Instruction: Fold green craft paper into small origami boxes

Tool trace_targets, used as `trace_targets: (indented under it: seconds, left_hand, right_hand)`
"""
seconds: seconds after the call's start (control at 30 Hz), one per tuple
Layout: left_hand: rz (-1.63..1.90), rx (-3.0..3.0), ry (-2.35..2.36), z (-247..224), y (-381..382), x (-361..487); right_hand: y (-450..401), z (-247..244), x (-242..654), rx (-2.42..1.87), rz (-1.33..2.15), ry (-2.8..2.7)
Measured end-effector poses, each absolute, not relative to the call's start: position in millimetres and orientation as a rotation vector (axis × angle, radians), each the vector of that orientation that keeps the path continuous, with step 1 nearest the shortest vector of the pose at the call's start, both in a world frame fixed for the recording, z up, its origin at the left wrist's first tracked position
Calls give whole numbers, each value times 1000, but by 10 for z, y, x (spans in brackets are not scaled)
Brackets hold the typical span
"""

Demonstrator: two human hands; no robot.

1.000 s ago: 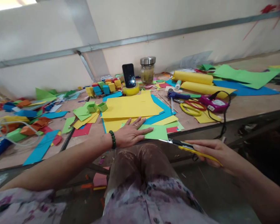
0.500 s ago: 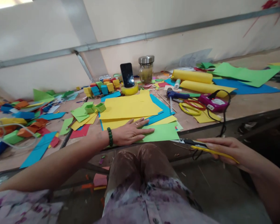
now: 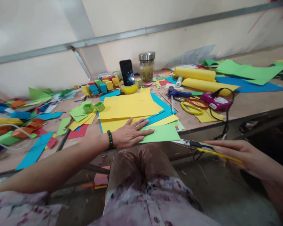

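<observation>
My left hand [image 3: 129,134], with a green bead bracelet and a ring, lies flat with fingers spread on a light green sheet [image 3: 165,133] at the table's front edge. Beneath and behind it are yellow sheets [image 3: 129,105] and a blue sheet [image 3: 157,116]. On the right, my right hand [image 3: 235,152] holds a yellow and black utility knife [image 3: 202,146]. Its blade points left, at the green sheet's lower right corner; whether it touches the paper I cannot tell.
A phone [image 3: 126,72] leans upright on a yellow tape roll [image 3: 129,88], beside a lidded glass jar [image 3: 147,67]. Yellow scissors [image 3: 191,108], a blue glue gun [image 3: 179,93] and a purple device [image 3: 215,102] lie right. Paper scraps and small folded boxes [image 3: 99,106] lie left.
The view has shifted slightly. My left hand still presses on the green sheet, and the knife in my right hand has stayed close to its corner.
</observation>
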State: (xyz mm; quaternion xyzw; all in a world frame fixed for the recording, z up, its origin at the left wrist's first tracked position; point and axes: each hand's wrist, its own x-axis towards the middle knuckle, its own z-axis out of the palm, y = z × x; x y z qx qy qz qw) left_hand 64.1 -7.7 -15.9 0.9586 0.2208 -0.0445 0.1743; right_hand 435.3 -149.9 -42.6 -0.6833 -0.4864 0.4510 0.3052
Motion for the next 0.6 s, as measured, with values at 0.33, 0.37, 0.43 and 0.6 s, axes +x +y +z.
trace_targets:
  seconds: [0.33, 0.37, 0.43, 0.6]
  left_hand:
    - [-157, 2718, 643, -148, -87, 648]
    - [-162, 2720, 641, -148, -85, 649]
    - [-174, 2724, 638, -149, -83, 651]
    - [-189, 2732, 638, -145, -83, 659]
  right_hand:
    - [-1529, -384, 4287, -1770, 1364, -1205]
    - [-1537, -387, 4284, -1772, 1359, -1192]
    - [-1547, -396, 4260, -1755, 1359, -1188]
    - [-1547, -399, 4181, -1738, 1382, -1252]
